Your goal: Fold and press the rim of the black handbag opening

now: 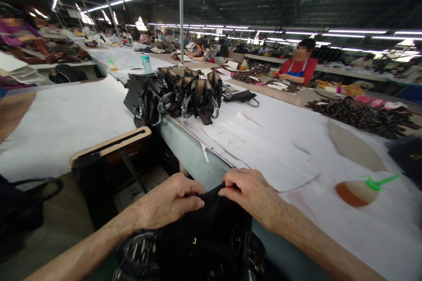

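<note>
A black handbag [211,232] with small gold-coloured fittings is held low in front of me, at the near edge of the table. My left hand [176,197] pinches its upper rim between thumb and fingers. Close beside it, my right hand [249,191] grips the same rim a little further right. A handle wrapped in clear plastic [136,254] shows at the bag's lower left. The bag's underside falls outside the view.
Several dark handbags [201,101] with wrapped handles stand on the white-covered table [263,140]. A glue bottle [358,191] with a green spout lies to the right. Left is a narrow wooden-topped stand [112,142]. A person in red [298,70] sits across the table.
</note>
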{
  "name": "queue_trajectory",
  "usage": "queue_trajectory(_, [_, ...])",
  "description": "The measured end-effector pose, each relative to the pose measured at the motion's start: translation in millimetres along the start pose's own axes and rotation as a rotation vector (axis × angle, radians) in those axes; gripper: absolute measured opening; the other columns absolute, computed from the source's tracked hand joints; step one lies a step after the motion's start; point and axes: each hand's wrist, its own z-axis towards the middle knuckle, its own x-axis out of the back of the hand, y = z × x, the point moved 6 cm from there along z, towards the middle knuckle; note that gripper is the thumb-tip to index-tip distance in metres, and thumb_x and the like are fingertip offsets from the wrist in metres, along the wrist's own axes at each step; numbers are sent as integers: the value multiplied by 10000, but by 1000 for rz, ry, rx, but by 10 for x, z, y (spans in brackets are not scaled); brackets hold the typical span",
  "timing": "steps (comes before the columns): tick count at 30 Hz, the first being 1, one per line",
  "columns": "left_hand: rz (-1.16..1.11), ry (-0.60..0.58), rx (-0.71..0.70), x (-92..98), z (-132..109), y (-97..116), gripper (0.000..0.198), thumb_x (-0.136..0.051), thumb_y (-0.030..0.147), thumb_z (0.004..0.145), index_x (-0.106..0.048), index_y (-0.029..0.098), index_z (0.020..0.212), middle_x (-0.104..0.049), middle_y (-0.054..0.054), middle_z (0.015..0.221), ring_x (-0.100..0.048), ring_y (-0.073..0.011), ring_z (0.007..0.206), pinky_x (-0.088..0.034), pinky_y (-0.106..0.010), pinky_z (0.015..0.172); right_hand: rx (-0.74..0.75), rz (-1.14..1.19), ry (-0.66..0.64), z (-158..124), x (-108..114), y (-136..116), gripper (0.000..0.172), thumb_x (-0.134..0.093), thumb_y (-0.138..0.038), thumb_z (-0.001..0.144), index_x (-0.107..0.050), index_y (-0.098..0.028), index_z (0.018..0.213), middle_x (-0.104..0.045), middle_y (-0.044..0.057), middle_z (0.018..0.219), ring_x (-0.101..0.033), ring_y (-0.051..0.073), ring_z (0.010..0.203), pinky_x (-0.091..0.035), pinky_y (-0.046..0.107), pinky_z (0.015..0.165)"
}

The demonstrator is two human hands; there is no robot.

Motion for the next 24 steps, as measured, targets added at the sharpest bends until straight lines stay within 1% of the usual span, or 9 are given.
queue_trajectory(3, [62, 15, -31, -12, -14, 16, 195, -444, 222, 821, -614, 140, 775, -489, 49, 613, -423, -75, 575, -297, -183, 524, -89, 23, 15, 6, 27, 12, 118, -619, -260, 758, -511, -215, 744, -546, -50, 669, -486, 122, 658, -336, 229, 594])
queue_trajectory(6, [105, 27, -48, -31, -25, -1, 186, -436, 213, 820, -599, 147, 759, -482, 56, 607, -419, -72, 567, -292, -185, 526, -22, 34, -27, 25, 17, -72, 47, -586, -203, 782, -546, -222, 797, -535, -46, 712, -491, 111, 673, -343, 221, 611])
queue_trajectory(7, [109, 28, -42, -37, -29, -17, 183, -431, 211, 819, -596, 151, 766, -489, 56, 613, -425, -73, 570, -291, -186, 524, 31, 30, -48, 31, 3, -112, 55, -556, -191, 807, -559, -215, 758, -524, -43, 714, -489, 103, 668, -342, 217, 614])
queue_trajectory(9, [128, 31, -19, -46, -44, -52, 184, -420, 206, 817, -595, 162, 780, -513, 54, 636, -445, -80, 585, -296, -190, 528, 116, 21, -79, 38, -32, -173, 205, -502, -192, 850, -561, -193, 653, -501, -41, 689, -478, 85, 638, -337, 209, 603])
queue_trajectory(13, [281, 102, 16, -19, -91, -61, 160, -439, 206, 801, -597, 195, 817, -578, 33, 728, -502, -117, 692, -338, -207, 616, 123, 26, -93, 52, -83, -191, 227, -521, -228, 851, -583, -186, 637, -499, -46, 665, -475, 78, 617, -335, 206, 587])
queue_trajectory(15, [367, 155, 39, -2, -99, -32, 144, -486, 264, 793, -585, 217, 887, -596, 17, 790, -519, -149, 763, -351, -223, 648, 114, 20, -82, 59, -89, -194, 222, -524, -226, 849, -590, -185, 641, -508, -47, 671, -477, 79, 616, -335, 210, 586])
queue_trajectory(19, [558, 151, 76, -61, -12, 37, 367, -614, 486, 694, -576, 216, 941, -614, -8, 748, -550, -193, 696, -342, -248, 573, 101, 21, -78, 67, -98, -193, 174, -531, -210, 842, -632, -203, 701, -547, -42, 707, -503, 90, 654, -348, 217, 614])
queue_trajectory(22, [712, 168, 85, -97, 90, 60, 229, -537, 408, 774, -612, 197, 828, -635, -29, 703, -575, -205, 655, -341, -271, 573, 90, 11, -73, 67, -113, -183, 135, -549, -215, 829, -653, -216, 742, -574, -38, 742, -523, 101, 693, -356, 221, 641])
queue_trajectory(24, [735, 183, 58, -106, 134, 66, 223, -442, 311, 830, -627, 194, 789, -647, -37, 712, -581, -197, 659, -350, -276, 592, 89, 15, -67, 67, -122, -178, 120, -554, -212, 824, -659, -224, 767, -587, -38, 770, -531, 102, 714, -358, 221, 656])
